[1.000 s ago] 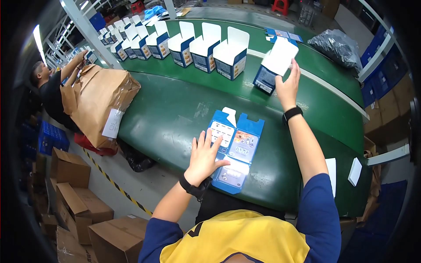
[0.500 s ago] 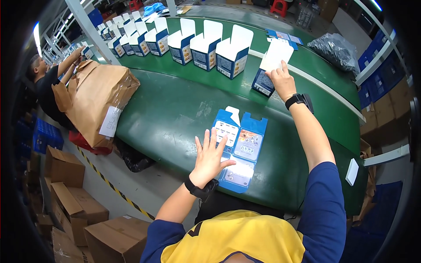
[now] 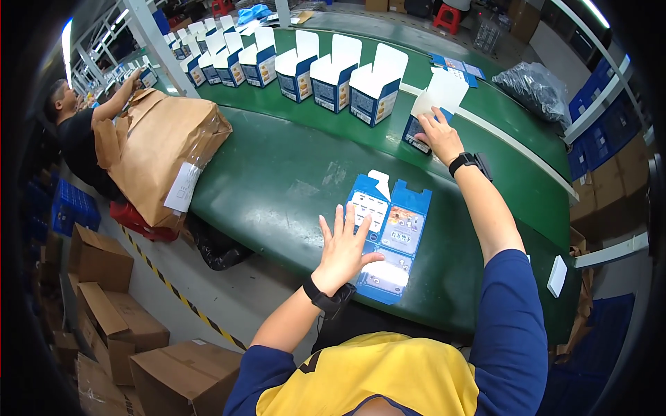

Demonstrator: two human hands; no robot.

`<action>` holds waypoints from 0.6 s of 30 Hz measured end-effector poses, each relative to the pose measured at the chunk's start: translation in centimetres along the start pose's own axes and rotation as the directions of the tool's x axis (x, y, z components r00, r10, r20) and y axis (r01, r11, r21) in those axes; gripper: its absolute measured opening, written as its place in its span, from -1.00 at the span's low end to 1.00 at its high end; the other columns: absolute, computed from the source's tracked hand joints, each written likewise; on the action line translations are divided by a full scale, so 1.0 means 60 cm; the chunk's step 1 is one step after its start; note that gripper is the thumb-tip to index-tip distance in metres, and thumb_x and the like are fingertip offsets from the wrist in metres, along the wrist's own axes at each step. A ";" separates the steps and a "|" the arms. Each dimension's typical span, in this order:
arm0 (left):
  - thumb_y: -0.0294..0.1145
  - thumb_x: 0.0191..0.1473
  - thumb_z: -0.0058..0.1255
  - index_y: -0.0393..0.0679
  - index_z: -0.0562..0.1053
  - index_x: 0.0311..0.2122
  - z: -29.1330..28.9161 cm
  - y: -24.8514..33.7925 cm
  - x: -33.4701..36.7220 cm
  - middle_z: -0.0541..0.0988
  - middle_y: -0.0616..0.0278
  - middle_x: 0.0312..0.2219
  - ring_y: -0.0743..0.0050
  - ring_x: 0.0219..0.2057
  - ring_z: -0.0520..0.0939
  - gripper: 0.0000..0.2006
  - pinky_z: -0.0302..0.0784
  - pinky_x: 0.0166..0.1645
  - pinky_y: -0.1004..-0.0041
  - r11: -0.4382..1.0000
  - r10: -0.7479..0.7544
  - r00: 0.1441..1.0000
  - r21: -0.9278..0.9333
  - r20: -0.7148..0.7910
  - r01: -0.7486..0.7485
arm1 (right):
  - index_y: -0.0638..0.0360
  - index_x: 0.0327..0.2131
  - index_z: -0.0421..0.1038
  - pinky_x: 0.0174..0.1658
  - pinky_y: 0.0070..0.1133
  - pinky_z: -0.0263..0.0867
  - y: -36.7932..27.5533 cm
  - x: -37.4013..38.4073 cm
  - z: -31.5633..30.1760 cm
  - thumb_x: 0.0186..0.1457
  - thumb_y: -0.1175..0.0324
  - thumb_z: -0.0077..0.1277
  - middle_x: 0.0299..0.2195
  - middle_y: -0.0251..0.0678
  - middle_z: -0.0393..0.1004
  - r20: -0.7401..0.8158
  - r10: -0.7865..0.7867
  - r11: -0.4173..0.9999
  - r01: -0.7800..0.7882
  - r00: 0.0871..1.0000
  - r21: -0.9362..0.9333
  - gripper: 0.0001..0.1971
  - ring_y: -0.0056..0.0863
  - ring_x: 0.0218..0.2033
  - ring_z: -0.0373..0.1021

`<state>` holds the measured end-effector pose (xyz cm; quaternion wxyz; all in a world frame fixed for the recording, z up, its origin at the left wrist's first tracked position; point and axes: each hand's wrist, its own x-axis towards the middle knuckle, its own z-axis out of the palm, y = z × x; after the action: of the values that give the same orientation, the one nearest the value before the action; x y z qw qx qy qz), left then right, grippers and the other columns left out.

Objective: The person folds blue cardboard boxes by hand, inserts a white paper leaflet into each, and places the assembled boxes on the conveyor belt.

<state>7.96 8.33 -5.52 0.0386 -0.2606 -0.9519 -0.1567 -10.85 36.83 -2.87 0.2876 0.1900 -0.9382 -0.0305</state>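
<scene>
My left hand (image 3: 341, 251) is open, fingers spread over the left edge of a flat blue-and-white printed box blank (image 3: 402, 229), which lies on the green work surface in front of me. Farther off to the right, my right hand (image 3: 442, 137) rests against a small blue-and-white carton (image 3: 447, 89). Its fingers are apart, lying over the carton's near upper edge and front. That carton stands upright with its white lid flap raised. My hand hides part of its front and side.
A row of similar cartons (image 3: 371, 97) with raised flaps runs along the green conveyor (image 3: 277, 114). A large brown paper bag (image 3: 159, 139) stands at left, near a person (image 3: 76, 132). Flat blanks (image 3: 458, 67) and a grey plastic bag (image 3: 534, 90) lie at far right.
My right hand has dropped from the carton's raised flap to its near upper edge and front, fingers spreading. My left hand stays over the blank. The whole view has shifted slightly.
</scene>
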 end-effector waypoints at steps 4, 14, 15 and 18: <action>0.13 -0.20 0.14 -0.09 0.17 0.15 0.006 0.006 -0.001 -0.02 -0.29 0.17 -0.34 0.21 -0.07 -0.17 -0.21 0.12 -0.38 1.000 -0.008 1.000 -0.010 -0.002 0.008 | 0.03 -0.04 0.23 -0.21 -0.39 0.44 -0.003 0.000 -0.001 -0.04 0.15 0.07 0.04 -0.40 0.25 -0.010 0.022 1.000 -0.023 1.000 -0.004 -0.52 -0.20 0.14 0.10; 0.10 -0.38 0.27 -0.09 0.15 0.16 -0.020 0.053 0.007 0.19 -0.18 0.05 -0.01 -0.02 0.26 -0.04 0.10 0.01 0.11 0.983 -0.184 0.981 0.021 -0.055 0.185 | 0.18 -0.03 0.27 -0.02 -0.42 0.26 -0.015 -0.091 -0.123 0.01 0.21 0.07 -0.01 -0.11 0.33 -0.130 0.526 0.786 -0.422 0.840 0.452 -0.54 -0.15 -0.04 0.32; 0.08 -0.39 0.28 -0.08 0.15 0.16 -0.020 0.056 0.006 0.24 -0.14 0.00 0.03 -0.05 0.28 -0.04 0.13 -0.03 0.13 0.985 -0.160 0.982 0.055 -0.099 0.166 | 0.24 -0.03 0.27 -0.21 -0.46 0.37 -0.023 -0.138 -0.110 0.00 0.24 0.07 -0.21 -0.13 0.46 -0.142 0.516 0.807 -0.424 0.845 0.411 -0.53 -0.26 -0.28 0.44; 0.05 -0.39 0.29 -0.09 0.15 0.16 -0.015 0.055 0.000 0.24 -0.15 0.00 0.00 -0.04 0.27 -0.04 0.13 -0.02 0.13 0.985 -0.149 0.974 0.060 -0.170 0.162 | 0.34 -0.06 0.32 -0.56 -0.66 0.36 -0.110 -0.224 -0.148 -0.01 0.25 0.10 -0.47 -0.37 0.40 0.748 0.393 0.076 -0.829 0.535 0.554 -0.53 -0.63 -0.52 0.37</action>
<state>9.61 10.72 -3.78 0.1146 -0.1697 -0.9680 -0.1453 6.53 36.20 -3.65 -0.0798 -0.1301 -0.8182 0.5543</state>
